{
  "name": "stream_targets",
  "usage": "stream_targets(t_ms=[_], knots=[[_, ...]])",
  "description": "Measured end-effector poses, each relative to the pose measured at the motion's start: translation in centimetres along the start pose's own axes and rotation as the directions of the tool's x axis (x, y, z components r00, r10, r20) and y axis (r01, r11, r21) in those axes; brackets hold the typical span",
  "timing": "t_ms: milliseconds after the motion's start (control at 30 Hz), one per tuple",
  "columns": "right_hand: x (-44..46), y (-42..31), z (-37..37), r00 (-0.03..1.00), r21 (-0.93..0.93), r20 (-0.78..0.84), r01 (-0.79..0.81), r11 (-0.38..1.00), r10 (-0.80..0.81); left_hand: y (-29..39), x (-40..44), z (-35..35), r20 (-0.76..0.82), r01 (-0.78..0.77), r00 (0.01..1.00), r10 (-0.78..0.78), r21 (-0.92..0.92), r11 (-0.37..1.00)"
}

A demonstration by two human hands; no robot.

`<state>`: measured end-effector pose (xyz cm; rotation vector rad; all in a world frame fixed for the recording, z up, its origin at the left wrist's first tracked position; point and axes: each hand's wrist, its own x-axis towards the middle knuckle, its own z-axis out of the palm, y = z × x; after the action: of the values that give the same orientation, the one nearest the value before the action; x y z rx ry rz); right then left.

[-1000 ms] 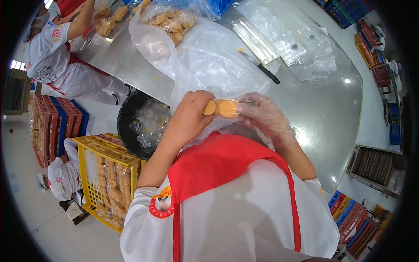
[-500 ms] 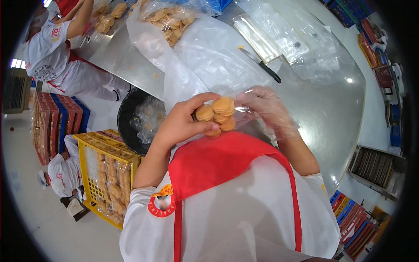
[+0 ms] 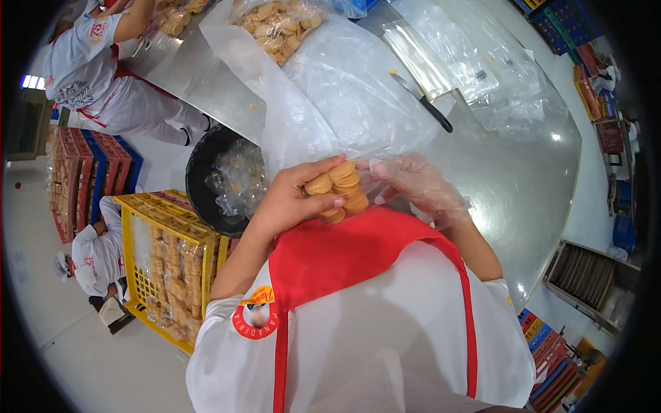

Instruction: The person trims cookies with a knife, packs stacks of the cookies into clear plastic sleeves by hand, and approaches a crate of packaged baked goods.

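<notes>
My bare left hand (image 3: 289, 199) is wrapped around a clear bag of round, flat golden biscuits (image 3: 345, 184), held just above my red apron. The biscuits sit in stacks, with their flat edges partly turned towards me. In a clear plastic glove, my right hand (image 3: 416, 184) is at the other end of the bag, fingers bent on its loose film; the glove and film blend together there. Beyond my hands, a large sheet of clear plastic (image 3: 358, 89) covers part of the metal table (image 3: 509, 179).
A black-handled knife (image 3: 435, 113) lies beside flat clear bags (image 3: 423, 62). Loose biscuits (image 3: 279, 31) are heaped at the back. To the left stand a black bin (image 3: 196, 180) and a yellow crate (image 3: 141, 279) of bagged biscuits. A co-worker (image 3: 89, 76) works at the far left.
The bag of biscuits has turned in my left hand, so the stacks show more of their edges. My right hand has shifted slightly inward and down along the film.
</notes>
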<state>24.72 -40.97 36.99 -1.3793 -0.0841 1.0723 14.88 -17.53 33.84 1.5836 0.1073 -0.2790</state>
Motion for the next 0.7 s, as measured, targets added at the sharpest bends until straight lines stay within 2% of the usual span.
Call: stream_targets(t_ms=[33, 67, 133, 167, 267, 367, 567, 700], knots=[[0.0, 0.0, 0.4, 0.999, 0.009, 0.032, 0.002, 1.0, -0.002, -0.2, -0.1, 0.0, -0.007, 0.009, 1.0, -0.009, -0.005, 1.0], [0.0, 0.1, 0.5, 1.0, 0.013, 0.013, 0.026, 1.0, -0.026, -0.8, -0.2, 0.1, -0.15, -0.049, 0.988, 0.035, -0.095, 0.994], [0.0, 0.5, 0.7, 0.997, 0.023, -0.026, 0.075, 0.997, -0.075, -1.5, -0.1, 0.5, -0.431, -0.196, 0.899, 0.076, -0.241, 0.951], [-0.1, 0.2, 1.1, 0.994, 0.033, -0.042, 0.102, 0.994, -0.101, -1.6, -0.3, 0.6, -0.45, -0.232, 0.889, 0.087, -0.276, 0.933], [-0.5, -0.7, 2.4, 0.985, 0.031, -0.051, 0.169, 0.985, -0.168, -1.1, -0.8, 1.6, -0.298, -0.282, 0.926, 0.233, -0.133, 0.95], [-0.6, -1.3, 2.6, 0.981, -0.03, 0.001, 0.194, 0.981, -0.194, -0.6, -1.2, 1.3, -0.292, -0.326, 0.913, 0.286, -0.101, 0.94], [-1.5, -2.6, 3.3, 0.976, -0.093, -0.035, 0.211, 0.973, -0.215, 1.6, -1.8, 2.0, -0.25, -0.276, 0.946, 0.206, -0.29, 0.916], [-1.8, -2.8, 3.5, 0.965, -0.069, -0.048, 0.256, 0.964, -0.259, 0.7, -0.8, 0.3, -0.225, -0.323, 0.942, 0.248, -0.415, 0.851]])
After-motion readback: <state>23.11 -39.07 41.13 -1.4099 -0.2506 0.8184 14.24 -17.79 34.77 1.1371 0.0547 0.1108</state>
